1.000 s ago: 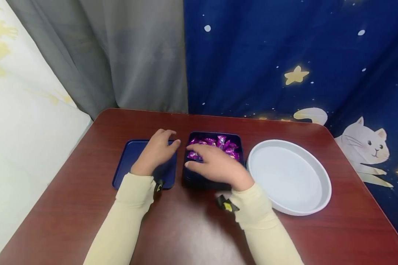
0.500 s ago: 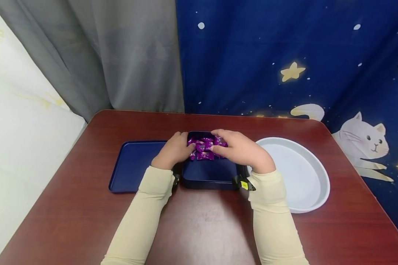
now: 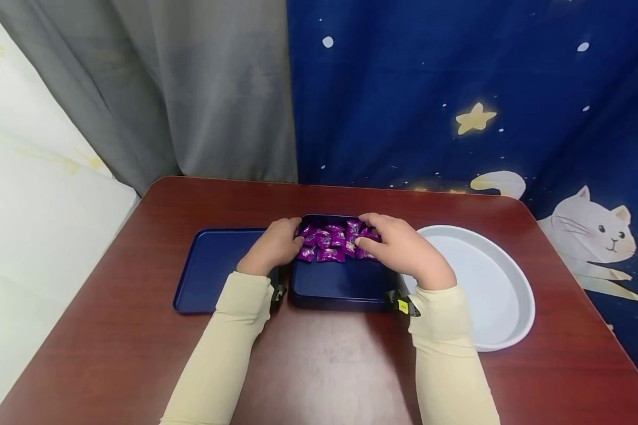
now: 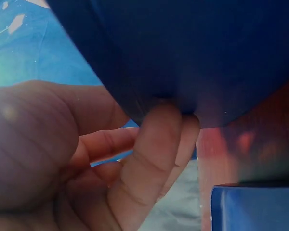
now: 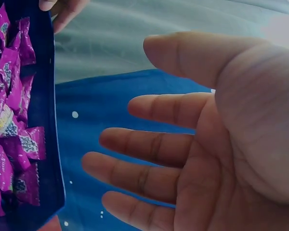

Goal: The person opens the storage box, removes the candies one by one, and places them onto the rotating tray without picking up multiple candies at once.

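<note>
A dark blue square box (image 3: 340, 282) stands mid-table, with several purple-wrapped candies (image 3: 330, 254) gathered in its far half. My left hand (image 3: 272, 247) grips the box's left side, thumb at the rim; in the left wrist view its curled fingers (image 4: 154, 149) press against the outside of the box wall (image 4: 183, 48). Over on the right side, my right hand (image 3: 408, 252) overlaps the box's edge in the head view. The right wrist view shows that hand (image 5: 202, 139) with its fingers spread and fairly straight, apart from the box rim, holding nothing.
A flat dark blue lid (image 3: 207, 274) lies on the table left of the box. To the right stands a round white tray (image 3: 489, 289), partly behind my right forearm. Curtains (image 3: 228, 88) hang past the far edge of the reddish-brown table (image 3: 319, 366).
My right hand has moved from over the box to its right side, uncovering the candies. From above the lid, my left hand has come right to grip the box's left wall.
</note>
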`<state>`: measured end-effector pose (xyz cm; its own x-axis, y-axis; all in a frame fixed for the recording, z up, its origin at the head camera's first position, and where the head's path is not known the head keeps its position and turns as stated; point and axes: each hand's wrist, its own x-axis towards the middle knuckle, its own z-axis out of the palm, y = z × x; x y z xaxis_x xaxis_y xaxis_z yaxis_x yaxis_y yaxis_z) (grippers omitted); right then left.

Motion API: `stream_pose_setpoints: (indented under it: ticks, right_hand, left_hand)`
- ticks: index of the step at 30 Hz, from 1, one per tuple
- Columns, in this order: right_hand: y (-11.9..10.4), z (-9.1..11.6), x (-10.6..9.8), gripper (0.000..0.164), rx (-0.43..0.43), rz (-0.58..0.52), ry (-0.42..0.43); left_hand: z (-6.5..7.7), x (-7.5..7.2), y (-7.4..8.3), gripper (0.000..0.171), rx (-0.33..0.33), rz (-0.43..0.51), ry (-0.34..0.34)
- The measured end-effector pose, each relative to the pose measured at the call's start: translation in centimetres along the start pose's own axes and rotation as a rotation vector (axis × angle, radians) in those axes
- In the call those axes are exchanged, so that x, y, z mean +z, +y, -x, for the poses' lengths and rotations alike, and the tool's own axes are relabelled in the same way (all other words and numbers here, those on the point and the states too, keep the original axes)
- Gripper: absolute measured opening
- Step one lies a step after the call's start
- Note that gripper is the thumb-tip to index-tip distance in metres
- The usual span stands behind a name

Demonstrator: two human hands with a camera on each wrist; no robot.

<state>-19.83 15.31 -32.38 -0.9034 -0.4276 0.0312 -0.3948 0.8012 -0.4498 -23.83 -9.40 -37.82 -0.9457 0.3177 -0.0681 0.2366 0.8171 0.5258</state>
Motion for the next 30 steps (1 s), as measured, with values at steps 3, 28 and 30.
stream_pose_setpoints:
  ticks: [3,28,30]
  right_hand:
    - [-0.1,0.5,-0.3,0.053,-0.011,0.017,0.015]
    - [-1.5,-1.0,4.1,0.044,-0.081,0.092,-0.066]
    - [-1.4,-1.1,4.3,0.045,-0.071,0.090,-0.075]
  left_hand:
    - [0.3,0.0,0.1,0.051,0.024,0.002,0.001]
    - [2.7,-0.1,1.0,0.046,0.106,-0.050,-0.061]
    - [2.8,-0.1,1.0,0.045,0.094,-0.047,-0.067]
